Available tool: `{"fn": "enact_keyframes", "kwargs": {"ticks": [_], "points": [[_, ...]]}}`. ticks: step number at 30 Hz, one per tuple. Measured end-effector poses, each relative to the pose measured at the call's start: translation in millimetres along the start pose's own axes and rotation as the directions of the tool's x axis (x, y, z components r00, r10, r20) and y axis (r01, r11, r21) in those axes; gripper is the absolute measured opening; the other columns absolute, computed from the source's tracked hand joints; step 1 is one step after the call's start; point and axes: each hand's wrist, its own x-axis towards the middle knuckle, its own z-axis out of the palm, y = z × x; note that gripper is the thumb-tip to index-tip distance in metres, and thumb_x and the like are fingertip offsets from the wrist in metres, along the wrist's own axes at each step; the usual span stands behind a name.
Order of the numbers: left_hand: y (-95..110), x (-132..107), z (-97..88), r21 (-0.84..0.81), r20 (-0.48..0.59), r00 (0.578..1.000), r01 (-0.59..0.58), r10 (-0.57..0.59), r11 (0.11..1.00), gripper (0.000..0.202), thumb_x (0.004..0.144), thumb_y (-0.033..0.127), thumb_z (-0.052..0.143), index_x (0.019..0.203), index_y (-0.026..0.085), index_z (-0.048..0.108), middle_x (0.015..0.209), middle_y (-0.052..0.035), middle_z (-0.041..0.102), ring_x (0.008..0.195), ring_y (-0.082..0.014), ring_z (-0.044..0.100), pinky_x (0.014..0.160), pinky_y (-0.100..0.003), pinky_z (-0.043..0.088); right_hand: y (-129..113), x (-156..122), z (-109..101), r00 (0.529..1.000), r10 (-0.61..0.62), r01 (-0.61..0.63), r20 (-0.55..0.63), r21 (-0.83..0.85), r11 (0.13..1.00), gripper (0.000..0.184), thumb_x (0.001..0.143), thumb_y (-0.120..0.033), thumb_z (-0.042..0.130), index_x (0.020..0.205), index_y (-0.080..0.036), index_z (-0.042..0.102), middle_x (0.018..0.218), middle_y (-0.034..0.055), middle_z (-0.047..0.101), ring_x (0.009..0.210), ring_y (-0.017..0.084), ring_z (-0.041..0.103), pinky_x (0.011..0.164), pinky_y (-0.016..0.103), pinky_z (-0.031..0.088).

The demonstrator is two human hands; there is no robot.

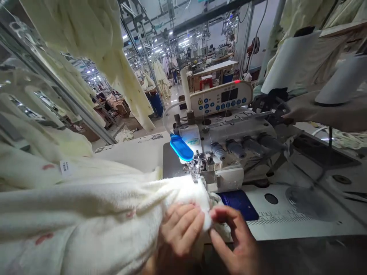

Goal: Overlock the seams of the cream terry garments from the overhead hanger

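Observation:
A bulky white terry cloth [109,202] runs from the left across my lap area up to the presser foot [195,171] of an overlock sewing machine [226,152]. My left hand [180,229] presses and grips the cloth just in front of the needle area. My right hand [235,240] pinches the cloth's edge at its right side, close to the machine's front. A blue plastic needle guard [181,147] sits above the foot. The needles are mostly hidden by the guard and the cloth.
Pale yellow cloth [86,49] hangs at the upper left beside a metal frame [63,88]. White thread cones [289,63] stand at the upper right behind the machine's control panel [221,98]. A blue plate [237,204] and a ruler scale [282,217] lie on the white table. Other sewing stations stretch behind.

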Motion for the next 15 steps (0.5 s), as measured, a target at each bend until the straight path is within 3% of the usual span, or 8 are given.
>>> {"fn": "enact_keyframes", "kwargs": {"ticks": [1,3,6,9,12,15], "points": [[1.0,-3.7,1.6,-0.041,-0.018,0.999,0.045,-0.046,0.998,0.023,0.085,0.007,0.045,0.102,0.009,0.059,0.091,-0.0075,0.067,0.096,-0.0169,0.057,0.09,-0.033,0.042,1.3,1.8,1.0,1.0,0.012,-0.012,0.006,0.016,1.0,0.026,0.07,-0.022,0.059,0.096,-0.024,0.054,0.094,0.0043,0.06,0.086,0.019,0.06,0.079,0.027,0.048],[2.4,-8.1,3.3,-0.114,-0.028,0.992,0.116,-0.119,0.987,0.021,0.082,0.008,0.051,0.1,0.011,0.06,0.087,-0.0074,0.065,0.091,-0.0173,0.057,0.083,-0.033,0.045,0.4,8.1,3.0,0.978,0.106,-0.127,0.179,0.105,0.986,0.027,0.069,-0.024,0.063,0.095,-0.021,0.055,0.094,0.0051,0.061,0.085,0.02,0.059,0.077,0.029,0.049],[9.6,-11.4,2.5,-0.15,-0.052,0.981,0.18,-0.189,0.972,0.022,0.08,0.008,0.054,0.101,0.014,0.061,0.081,-0.0061,0.06,0.084,-0.0171,0.055,0.074,-0.032,0.047,-6.6,10.8,2.2,0.861,0.238,-0.348,0.449,0.179,0.92,0.023,0.073,-0.033,0.063,0.089,-0.017,0.058,0.083,0.0045,0.063,0.077,0.02,0.059,0.066,0.027,0.049],[21.6,-13.1,1.2,-0.179,-0.094,0.968,0.213,-0.232,0.961,0.026,0.079,0.004,0.053,0.101,0.015,0.061,0.076,-0.0042,0.058,0.077,-0.0155,0.053,0.069,-0.031,0.045,-12.4,5.6,-2.4,0.83,0.273,-0.421,0.486,0.225,0.879,0.025,0.068,-0.033,0.07,0.083,-0.017,0.059,0.078,0.0031,0.062,0.071,0.018,0.058,0.061,0.024,0.047],[29.4,-12.7,0.9,-0.208,-0.107,0.949,0.272,-0.298,0.94,0.023,0.079,0.006,0.052,0.098,0.015,0.061,0.077,-0.0049,0.057,0.075,-0.0158,0.051,0.066,-0.031,0.045,-12.8,4.5,-4.4,0.786,0.268,-0.519,0.557,0.358,0.776,0.04,0.063,-0.035,0.074,0.097,-0.019,0.059,0.085,0.0031,0.063,0.073,0.018,0.058,0.064,0.025,0.047],[30.7,-11.8,0.4,-0.201,-0.081,0.936,0.321,-0.343,0.925,0.024,0.08,0.005,0.049,0.099,0.015,0.061,0.078,-0.0051,0.056,0.076,-0.0157,0.051,0.067,-0.031,0.045,-12.8,4.9,-5.5,0.786,0.313,-0.547,0.534,0.364,0.754,0.035,0.067,-0.042,0.071,0.09,-0.018,0.061,0.076,0.0013,0.061,0.066,0.016,0.055,0.059,0.023,0.044]]}}
